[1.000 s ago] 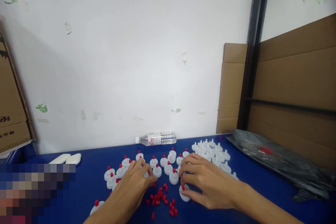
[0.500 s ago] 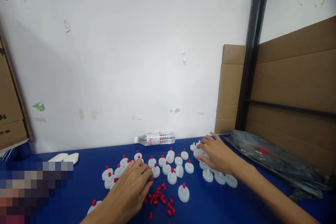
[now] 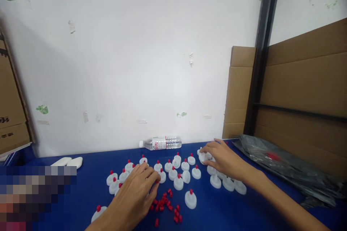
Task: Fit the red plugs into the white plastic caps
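Note:
On the blue table (image 3: pixel 89 184) stand several white caps with red tips (image 3: pixel 179 182). To their right is a cluster of plain white caps (image 3: pixel 227 184). Small loose red tips (image 3: pixel 165 204) lie near the front. My left hand (image 3: pixel 137 193) rests palm down with its fingers curled at the edge of the red tips; what its fingertips hold is hidden. My right hand (image 3: pixel 223 160) reaches over the plain caps, its fingers closed round one white cap (image 3: pixel 202 157).
A plastic water bottle (image 3: pixel 160 143) lies against the white wall. Two white oblong pieces (image 3: pixel 67 161) lie at the left. A black plastic bag (image 3: pixel 287 168) spreads at the right, before cardboard sheets (image 3: pixel 306 90) and a black post (image 3: pixel 261 50).
My right hand left the capped piece near the front, reached right to the plain caps and has closed on one. My left hand has barely moved.

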The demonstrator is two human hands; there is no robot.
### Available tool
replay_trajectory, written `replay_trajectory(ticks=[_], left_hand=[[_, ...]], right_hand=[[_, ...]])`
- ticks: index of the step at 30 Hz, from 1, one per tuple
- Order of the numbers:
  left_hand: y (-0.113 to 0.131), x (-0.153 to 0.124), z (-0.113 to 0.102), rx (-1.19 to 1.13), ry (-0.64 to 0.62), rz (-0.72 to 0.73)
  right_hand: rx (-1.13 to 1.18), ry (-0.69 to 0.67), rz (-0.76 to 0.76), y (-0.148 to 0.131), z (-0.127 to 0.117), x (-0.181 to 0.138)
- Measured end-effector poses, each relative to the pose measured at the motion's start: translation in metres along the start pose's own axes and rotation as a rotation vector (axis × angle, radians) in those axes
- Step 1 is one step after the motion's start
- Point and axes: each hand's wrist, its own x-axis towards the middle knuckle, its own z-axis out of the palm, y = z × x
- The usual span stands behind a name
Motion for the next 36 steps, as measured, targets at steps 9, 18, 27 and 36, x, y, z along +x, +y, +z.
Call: replay_trajectory(ticks=[9,18,27,36], left_hand=[[0.005,0.000,-0.002,-0.033,0.160,0.114],[0.020,0.001,-0.004,-0.060,0.360,0.252],[0.021,-0.001,-0.002,-0.026,0.351,0.233],[0.023,0.000,-0.003,-0.015,0.427,0.230]], right_hand=[[0.228,0.231,-0.165,-0.057,-0.016,-0.004],[0.211,0.241,-0.390,-0.101,-0.008,-0.013],[0.203,0.312,-0.372,-0.103,-0.007,-0.013],[0.268,0.390,-0.447,-0.106,-0.006,-0.012]])
